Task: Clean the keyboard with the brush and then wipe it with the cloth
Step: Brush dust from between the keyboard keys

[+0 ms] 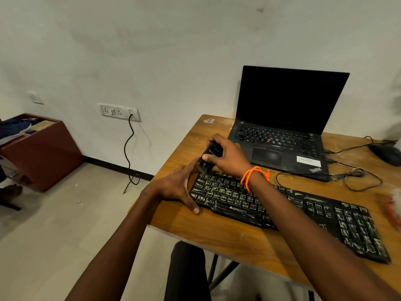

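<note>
- Your right hand [227, 158] has its fingers and thumb wrapped round a small black brush [209, 156], handle up and tilted away from you, dark bristles down at the far-left corner of the keyboard. The bristles look like they're touching the top row of keys, though it's a bit blurry there.
- There's a braided orange thread band [252, 177] round that right wrist.
- Your left hand [178, 185] lies flat and relaxed against the left end of the keyboard, fingers straight and running up along its edge, fingertips right by the brush bristles, thumb stretched down along the front-left corner. It's bracing, not gripping anything.
- The black Zebronics full-size keyboard [303, 213] sits diagonally on the wooden table [217, 240], left end farther from you, number-pad end nearer on the right. Its keys are streaked with pale grime.
- Just behind the keyboard there's an open black ThinkPad laptop [284, 127] with a dark screen, near the wall.
- A black mouse [385, 154] sits at the far right, its thin black cable [358, 179] looping on the table by the laptop.
- At the right edge there's something blurry, red and white [393, 207], can't tell what it is.
- Off to the left on the floor: a reddish-brown box [43, 153], plus a white wall socket plate [119, 111] with a black cord hanging down.
</note>
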